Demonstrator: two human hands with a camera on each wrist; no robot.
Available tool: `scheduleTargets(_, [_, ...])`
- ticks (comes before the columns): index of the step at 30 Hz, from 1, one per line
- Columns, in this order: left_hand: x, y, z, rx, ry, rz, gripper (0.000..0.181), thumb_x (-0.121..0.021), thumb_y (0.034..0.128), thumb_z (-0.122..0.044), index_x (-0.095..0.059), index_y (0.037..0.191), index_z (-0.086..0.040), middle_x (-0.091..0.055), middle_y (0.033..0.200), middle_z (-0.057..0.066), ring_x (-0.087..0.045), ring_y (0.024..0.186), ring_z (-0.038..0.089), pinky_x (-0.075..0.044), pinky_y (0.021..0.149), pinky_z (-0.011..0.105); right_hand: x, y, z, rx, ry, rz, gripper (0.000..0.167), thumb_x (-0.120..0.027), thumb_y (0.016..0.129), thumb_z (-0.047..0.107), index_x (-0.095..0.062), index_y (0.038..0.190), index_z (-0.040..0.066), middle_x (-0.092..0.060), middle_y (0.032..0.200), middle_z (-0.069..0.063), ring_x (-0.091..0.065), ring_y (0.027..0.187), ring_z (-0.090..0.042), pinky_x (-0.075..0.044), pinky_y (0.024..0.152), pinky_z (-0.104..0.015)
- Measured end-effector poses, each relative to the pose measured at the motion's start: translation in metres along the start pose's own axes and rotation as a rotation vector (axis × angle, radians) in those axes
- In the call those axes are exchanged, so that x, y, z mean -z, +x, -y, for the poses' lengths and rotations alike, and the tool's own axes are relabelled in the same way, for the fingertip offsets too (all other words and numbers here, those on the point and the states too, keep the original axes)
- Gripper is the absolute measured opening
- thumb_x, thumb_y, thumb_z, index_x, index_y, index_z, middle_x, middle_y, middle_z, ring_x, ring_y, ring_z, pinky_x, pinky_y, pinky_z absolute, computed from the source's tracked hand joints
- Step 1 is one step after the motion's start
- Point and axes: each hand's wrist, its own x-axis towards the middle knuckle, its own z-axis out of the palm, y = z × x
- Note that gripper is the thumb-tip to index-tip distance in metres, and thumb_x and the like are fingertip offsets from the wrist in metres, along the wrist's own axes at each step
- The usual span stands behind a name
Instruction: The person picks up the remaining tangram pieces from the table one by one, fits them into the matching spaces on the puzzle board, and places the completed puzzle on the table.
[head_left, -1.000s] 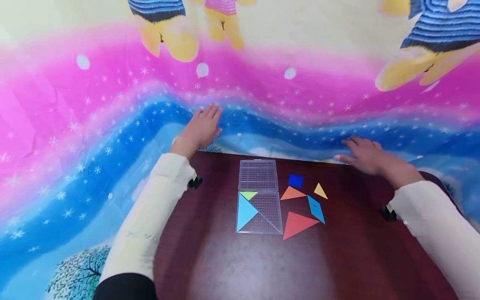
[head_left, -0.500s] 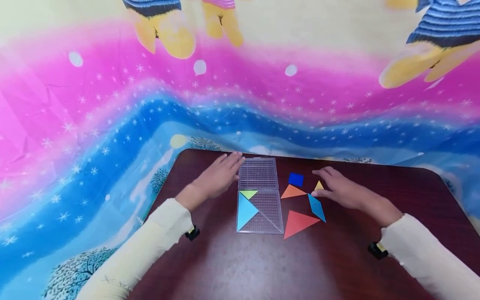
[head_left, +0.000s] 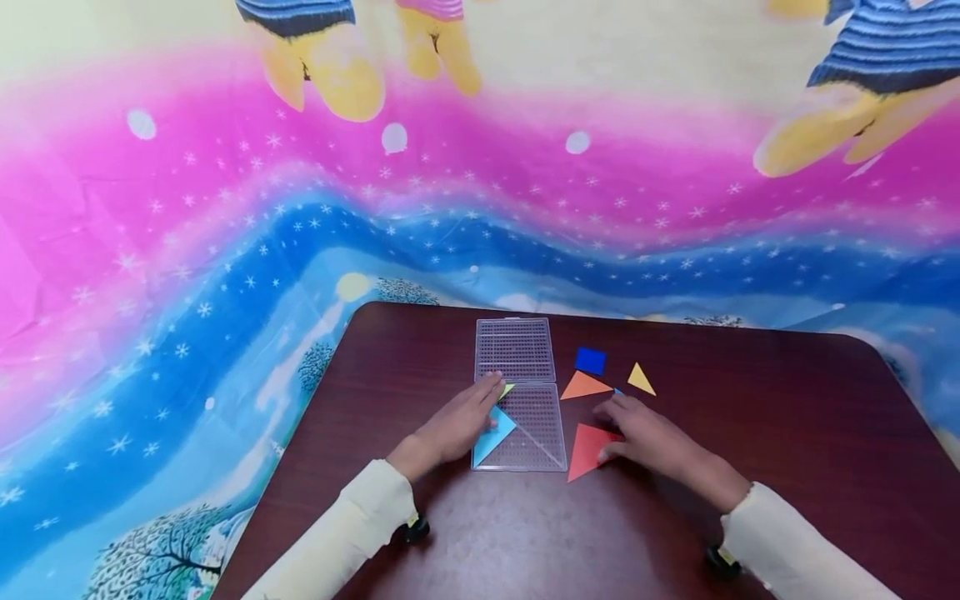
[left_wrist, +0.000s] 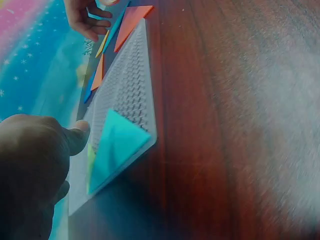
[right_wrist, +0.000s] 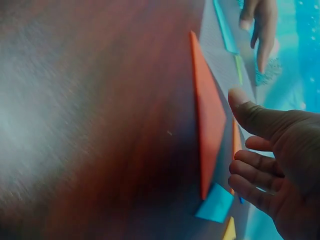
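Note:
My left hand (head_left: pixel 453 425) is over the left side of a clear gridded plastic case (head_left: pixel 536 408), partly covering a light-blue triangle (head_left: pixel 501 427) and a small green triangle (head_left: pixel 507 390) lying in it. Its fingers look extended in the head view, holding nothing. Above the large red triangle (head_left: pixel 587 454) hovers my right hand (head_left: pixel 660 442), thumb apart from loosely bent fingers. No piece is between them in the right wrist view, where a blue parallelogram (right_wrist: pixel 216 204) lies by the red triangle's end; in the head view the hand mostly hides that parallelogram.
An orange triangle (head_left: pixel 583 386), a dark-blue square (head_left: pixel 591 360) and a yellow triangle (head_left: pixel 641 380) lie right of the case. The case's second gridded half (head_left: pixel 513 350) lies flat behind. A patterned cloth (head_left: pixel 480 192) hangs beyond the dark wooden table (head_left: pixel 525 533).
Both hands have come down and back toward me from the table's far edge. The left is now over the case's near half, the right over the red triangle. The pieces have stayed put.

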Motion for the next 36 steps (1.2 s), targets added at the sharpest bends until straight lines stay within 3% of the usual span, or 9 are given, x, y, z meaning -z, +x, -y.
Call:
scheduleTargets(10, [-0.017,0.0,-0.007,0.095,-0.076,0.087,0.064,-0.046,0.1101,-0.033,-0.026,0.161,0.001,-0.019,0.171,0.017,-0.018,0.16,0.03,-0.026,0.128,0.041,-0.018,0.002,0.001,-0.012,-0.012,0.009,0.058,-0.09,0.077,0.037,-0.068,0.124,0.009,-0.061,0.112,-0.002,-0.053,0.101,-0.015,-0.057,0.081,-0.034])
scheduleTargets(16, [-0.02,-0.001,-0.008,0.075,-0.039,0.082,0.063,-0.043,0.1109,-0.034,-0.029,0.159,0.004,-0.021,0.17,0.02,-0.018,0.159,0.031,-0.027,0.128,0.041,-0.024,0.003,0.001,-0.008,-0.038,-0.037,0.058,-0.093,0.073,0.034,-0.069,0.119,0.009,-0.06,0.109,-0.002,-0.053,0.097,-0.017,-0.058,0.078,-0.033])
scheduleTargets(20, [-0.022,-0.002,-0.004,0.096,-0.066,0.08,0.065,-0.042,0.1107,-0.036,-0.027,0.159,0.004,-0.019,0.17,0.019,-0.016,0.16,0.031,-0.026,0.128,0.041,-0.026,0.007,0.002,-0.027,-0.032,-0.039,0.057,-0.095,0.071,0.031,-0.067,0.115,0.009,-0.061,0.109,-0.005,-0.053,0.097,-0.018,-0.059,0.079,-0.035])
scheduleTargets(25, [-0.025,-0.002,-0.001,0.106,-0.048,0.06,0.068,-0.043,0.1099,-0.039,-0.027,0.159,0.005,-0.022,0.169,0.021,-0.021,0.158,0.033,-0.029,0.127,0.041,-0.025,0.015,0.003,-0.106,0.05,0.009,0.059,-0.096,0.07,0.025,-0.062,0.113,0.005,-0.06,0.11,-0.009,-0.053,0.1,-0.023,-0.058,0.083,-0.04])
scheduleTargets(30, [-0.027,-0.001,-0.001,0.097,-0.026,0.061,0.07,-0.043,0.1098,-0.04,-0.025,0.159,0.007,-0.022,0.169,0.022,-0.02,0.158,0.034,-0.029,0.126,0.041,-0.023,0.02,0.003,-0.178,0.176,0.067,0.057,-0.097,0.068,0.016,-0.055,0.107,0.005,-0.058,0.103,-0.01,-0.05,0.099,-0.025,-0.057,0.078,-0.038])
scheduleTargets(36, [-0.03,-0.001,-0.002,0.081,0.028,0.076,0.069,-0.04,0.1108,-0.039,-0.023,0.159,0.009,-0.02,0.169,0.024,-0.019,0.158,0.036,-0.027,0.127,0.041,-0.021,0.02,0.002,-0.199,0.239,0.098,0.056,-0.095,0.069,0.013,-0.051,0.102,0.008,-0.056,0.097,-0.007,-0.051,0.093,-0.022,-0.055,0.074,-0.034])
